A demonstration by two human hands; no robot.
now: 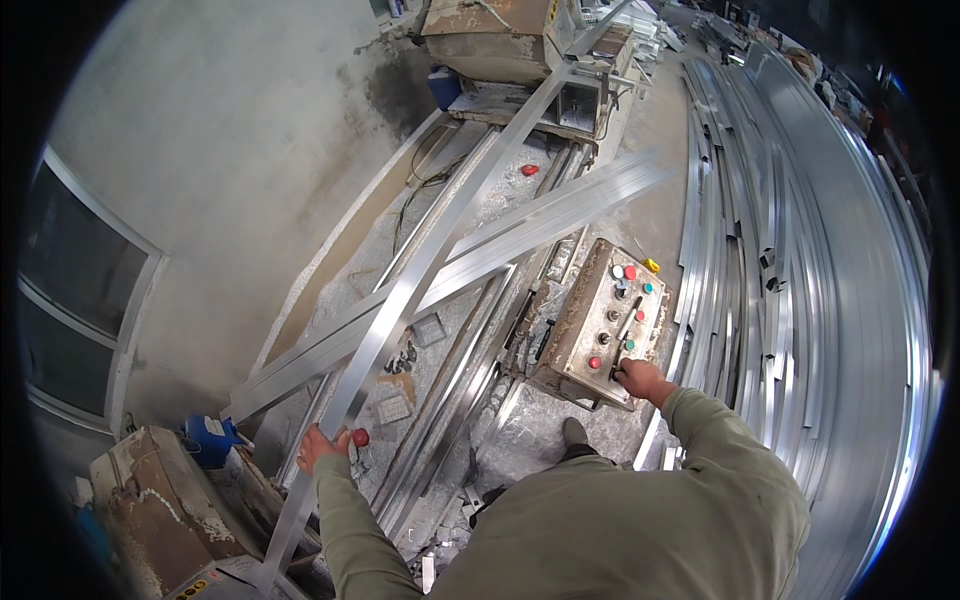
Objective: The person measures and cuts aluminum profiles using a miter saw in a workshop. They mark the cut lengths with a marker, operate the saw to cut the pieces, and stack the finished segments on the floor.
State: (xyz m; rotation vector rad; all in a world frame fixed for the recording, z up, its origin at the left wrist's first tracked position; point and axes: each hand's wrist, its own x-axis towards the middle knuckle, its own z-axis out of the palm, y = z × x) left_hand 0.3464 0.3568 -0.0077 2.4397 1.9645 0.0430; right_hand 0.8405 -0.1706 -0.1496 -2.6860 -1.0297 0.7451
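Your left hand grips the long aluminium profile lying along the saw bed; your right hand closes on a control box lever. If the machine starts, the profile could jerk and pinch your fingers.

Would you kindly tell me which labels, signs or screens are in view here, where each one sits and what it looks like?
Warning sticker: bottom left, on the rusty machine housing; small, yellow and black.
Control box: right of the metal strips, under the right hand; grimy beige panel with red, green and white buttons, no screen.
No packages or screens show.
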